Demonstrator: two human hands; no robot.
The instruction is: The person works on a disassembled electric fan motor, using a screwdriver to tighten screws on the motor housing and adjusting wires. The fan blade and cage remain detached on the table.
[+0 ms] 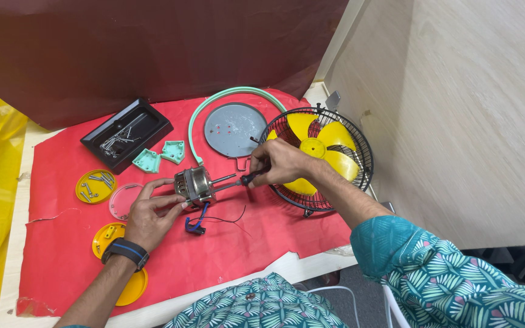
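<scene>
My left hand point(153, 212) grips a small silver fan motor point(194, 184) on its left side, holding it just above the red sheet point(62, 243). Thin black and blue wires point(205, 220) trail from the motor onto the sheet. My right hand point(284, 161) holds a screwdriver point(243, 180) with a dark handle, its shaft pointing left into the motor's front. Directly behind my right hand lies a black wire fan guard point(360, 152) with a yellow fan blade point(326, 149) resting in it.
A black tray point(153, 124) with screws and tools sits at the back left. Two mint plastic brackets point(160, 157), a grey round plate point(235, 127), a mint curved tube point(232, 92), yellow lids point(95, 185) with screws and a clear pink lid point(123, 200) lie around.
</scene>
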